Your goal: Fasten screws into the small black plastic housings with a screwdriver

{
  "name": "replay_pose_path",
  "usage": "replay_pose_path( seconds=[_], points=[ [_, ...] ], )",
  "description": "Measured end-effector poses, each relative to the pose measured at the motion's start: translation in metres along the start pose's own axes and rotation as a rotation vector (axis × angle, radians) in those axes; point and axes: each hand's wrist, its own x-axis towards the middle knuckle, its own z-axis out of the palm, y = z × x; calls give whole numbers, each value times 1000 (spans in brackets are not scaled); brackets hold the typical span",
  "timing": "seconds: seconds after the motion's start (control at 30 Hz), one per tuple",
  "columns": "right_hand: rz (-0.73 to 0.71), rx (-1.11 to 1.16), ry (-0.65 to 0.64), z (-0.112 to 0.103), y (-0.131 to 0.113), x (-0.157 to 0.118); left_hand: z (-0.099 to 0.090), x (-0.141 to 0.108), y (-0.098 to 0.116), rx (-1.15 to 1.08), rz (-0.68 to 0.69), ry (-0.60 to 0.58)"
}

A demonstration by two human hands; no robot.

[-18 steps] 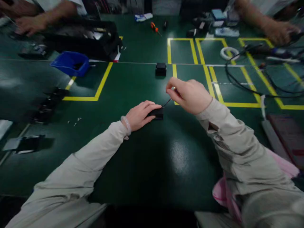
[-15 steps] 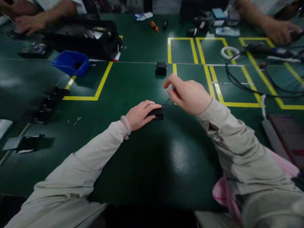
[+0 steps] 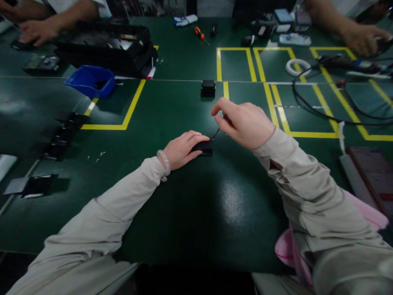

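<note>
Blk. block [image 3: 206,152] was held on green tabletop [image 3: 184,221] between thumb & fingers of L hand [image 3: 183,150]. Screwdriver [image 3: 216,133] was pinched in R hand [image 3: 244,123], tip at block's far R corner. Screw-turning apparently in hand; steady block & aligned shaft req'd next.

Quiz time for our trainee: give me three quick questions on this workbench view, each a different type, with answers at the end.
1. True or false: the left hand is on a black block.
2. What does the right hand hold?
A) a white ring
B) a thin-shafted tool
C) a pink cloth
3. Fill in the blank: the open bin at the left of the view is coloured ____.

Key: 1. True. 2. B. 3. Blue.
</note>
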Motion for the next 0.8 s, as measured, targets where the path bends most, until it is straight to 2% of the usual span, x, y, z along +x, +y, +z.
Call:
replay_pose_path(
  seconds=[0.8],
  points=[
    [-14,28,5,1,-1,0,1,-1,-1,13,15,7]
  ],
)
